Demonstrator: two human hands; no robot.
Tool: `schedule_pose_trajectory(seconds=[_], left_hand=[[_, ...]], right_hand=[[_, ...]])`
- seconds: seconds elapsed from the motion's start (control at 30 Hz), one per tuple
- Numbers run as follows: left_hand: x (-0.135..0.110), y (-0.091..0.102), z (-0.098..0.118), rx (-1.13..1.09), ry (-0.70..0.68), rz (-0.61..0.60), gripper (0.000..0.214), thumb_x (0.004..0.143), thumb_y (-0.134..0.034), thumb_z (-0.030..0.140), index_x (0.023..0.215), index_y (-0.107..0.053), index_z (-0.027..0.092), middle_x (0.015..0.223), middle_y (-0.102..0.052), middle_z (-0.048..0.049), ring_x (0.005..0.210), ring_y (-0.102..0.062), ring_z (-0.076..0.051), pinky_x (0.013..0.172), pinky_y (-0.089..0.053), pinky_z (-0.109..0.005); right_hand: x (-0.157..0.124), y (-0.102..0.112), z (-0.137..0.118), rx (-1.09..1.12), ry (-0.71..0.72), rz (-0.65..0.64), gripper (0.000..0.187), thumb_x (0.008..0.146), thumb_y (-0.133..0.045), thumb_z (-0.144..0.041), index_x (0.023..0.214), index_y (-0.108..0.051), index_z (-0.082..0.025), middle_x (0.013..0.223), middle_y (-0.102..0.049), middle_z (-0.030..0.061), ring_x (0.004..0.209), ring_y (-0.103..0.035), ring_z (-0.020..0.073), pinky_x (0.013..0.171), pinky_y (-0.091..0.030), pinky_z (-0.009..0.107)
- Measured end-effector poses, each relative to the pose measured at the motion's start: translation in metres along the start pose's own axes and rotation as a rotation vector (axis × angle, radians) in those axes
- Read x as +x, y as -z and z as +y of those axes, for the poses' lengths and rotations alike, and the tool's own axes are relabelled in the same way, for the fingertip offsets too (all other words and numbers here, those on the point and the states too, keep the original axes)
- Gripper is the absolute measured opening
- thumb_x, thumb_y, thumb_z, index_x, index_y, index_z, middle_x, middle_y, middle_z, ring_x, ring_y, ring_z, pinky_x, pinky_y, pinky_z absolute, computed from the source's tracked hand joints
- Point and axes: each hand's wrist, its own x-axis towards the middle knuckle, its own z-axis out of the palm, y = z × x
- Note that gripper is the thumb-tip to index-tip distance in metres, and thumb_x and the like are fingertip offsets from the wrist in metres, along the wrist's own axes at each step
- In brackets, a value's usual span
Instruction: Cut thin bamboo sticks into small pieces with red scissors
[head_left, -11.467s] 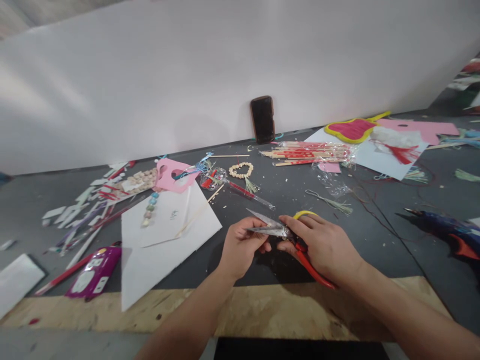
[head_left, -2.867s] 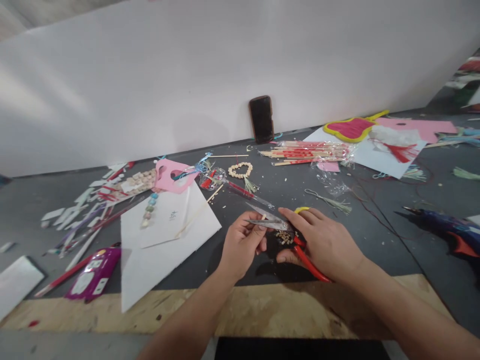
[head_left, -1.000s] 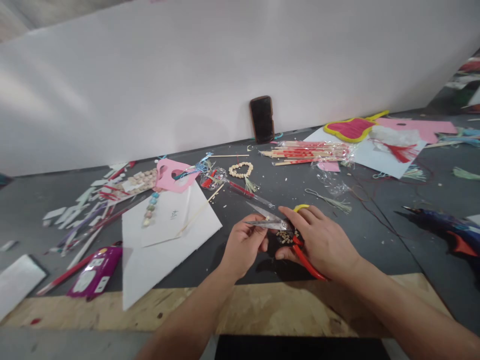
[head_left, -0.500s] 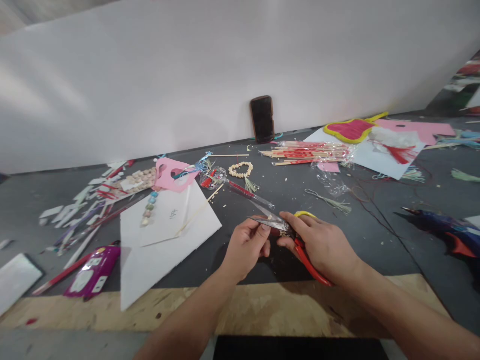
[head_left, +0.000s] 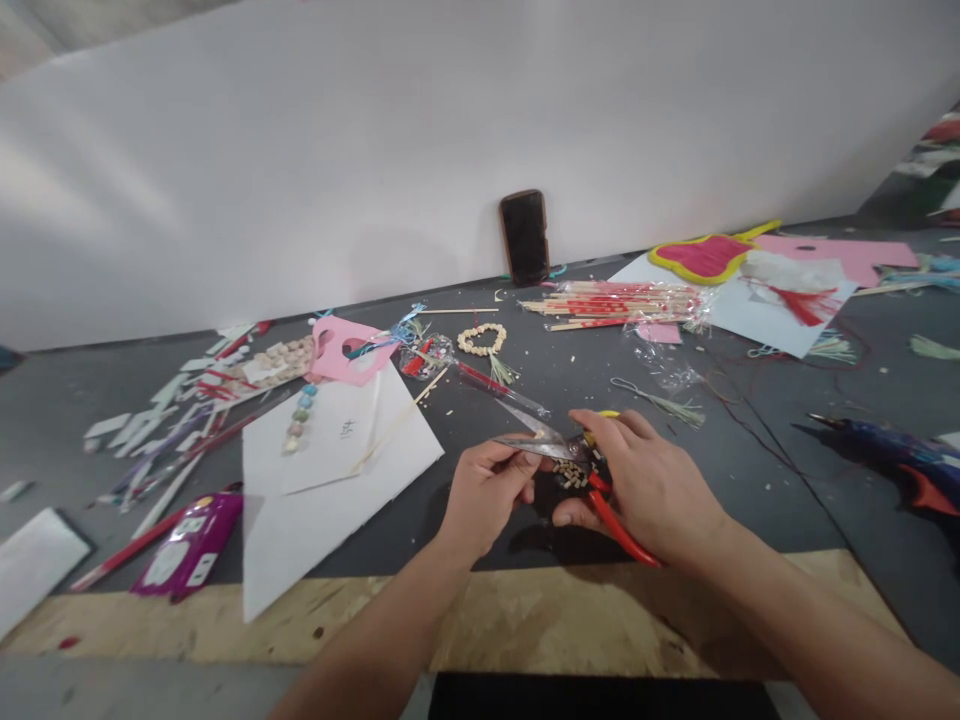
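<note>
My right hand [head_left: 660,480] grips scissors [head_left: 626,530] with red and yellow handles. Their blades are parted and point left, one lying over the fingertips of my left hand [head_left: 484,500]. That hand is closed in a pinch beside the blades; what it holds is mostly hidden, though a small pale bit shows between the blades. Just under the scissors' pivot, between my hands, lies a little heap of short tan pieces [head_left: 571,474]. Beyond the blade tips is a clear tube with red in it [head_left: 502,388], near a ring of pale beads with a green tassel [head_left: 482,340].
A phone [head_left: 525,238] leans against the white wall. Wrapped wooden sticks [head_left: 615,303] lie behind my hands. White foam board [head_left: 270,540], a pink mask shape [head_left: 352,348] and a purple packet [head_left: 191,545] are leftward. At right lies a blue glue gun [head_left: 892,450].
My right hand has opened its grip somewhat and shifted slightly, the thumb lower. The heap of short pieces beneath the scissors shows more. My left hand stays nearly in place.
</note>
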Motion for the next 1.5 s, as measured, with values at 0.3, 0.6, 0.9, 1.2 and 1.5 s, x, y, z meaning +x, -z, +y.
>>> schedule_pose_trajectory(seconds=[0.3, 0.6, 0.9, 1.2, 1.5], left_hand=[[-0.0025, 0.0014, 0.0021, 0.210, -0.054, 0.031, 0.023, 0.080, -0.061, 0.037, 0.073, -0.069, 0.017, 0.058, -0.061, 0.0004, 0.045, -0.048, -0.008, 0.042, -0.033, -0.019], [-0.0065, -0.0041, 0.0035, 0.146, -0.097, 0.014, 0.017, 0.081, -0.061, 0.035, 0.084, -0.062, 0.018, 0.063, -0.064, 0.0025, 0.042, -0.051, -0.006, 0.043, -0.039, -0.018], [-0.0076, -0.0027, 0.0030, 0.158, -0.013, -0.038, 0.034, 0.084, -0.053, 0.045, 0.075, -0.063, 0.015, 0.044, -0.053, 0.0040, 0.032, -0.045, -0.006, 0.032, -0.032, -0.016], [-0.0020, 0.0000, 0.0010, -0.100, 0.112, -0.084, 0.030, 0.077, -0.063, 0.044, 0.078, -0.064, 0.014, 0.059, -0.064, -0.0007, 0.035, -0.049, -0.006, 0.031, -0.030, -0.015], [-0.0036, -0.0012, 0.0032, 0.029, -0.053, 0.113, 0.017, 0.075, -0.068, 0.033, 0.075, -0.065, 0.016, 0.068, -0.064, 0.0024, 0.058, -0.064, -0.010, 0.060, -0.055, -0.022]], right_hand=[[-0.0018, -0.0075, -0.0027, -0.064, -0.024, 0.029, 0.064, 0.081, -0.038, -0.070, 0.117, -0.056, -0.020, 0.097, -0.067, 0.0093, 0.087, -0.063, 0.0239, 0.061, -0.047, 0.031], [-0.0057, -0.0052, 0.0002, -0.103, 0.024, 0.064, 0.058, 0.087, -0.040, -0.061, 0.121, -0.058, -0.017, 0.097, -0.069, 0.0115, 0.079, -0.065, 0.0199, 0.060, -0.047, 0.027], [-0.0047, -0.0054, -0.0013, -0.105, 0.015, 0.047, 0.053, 0.088, -0.039, -0.059, 0.114, -0.061, -0.019, 0.095, -0.070, 0.0082, 0.075, -0.065, 0.0174, 0.057, -0.043, 0.025], [-0.0050, -0.0050, 0.0039, -0.075, 0.037, 0.025, 0.053, 0.088, -0.040, -0.058, 0.117, -0.060, -0.019, 0.097, -0.069, 0.0091, 0.079, -0.066, 0.0185, 0.057, -0.044, 0.026], [0.0004, 0.0011, -0.0019, -0.131, 0.042, 0.051, 0.057, 0.086, -0.038, -0.063, 0.109, -0.063, -0.018, 0.086, -0.070, 0.0084, 0.079, -0.060, 0.0209, 0.068, -0.038, 0.033]])
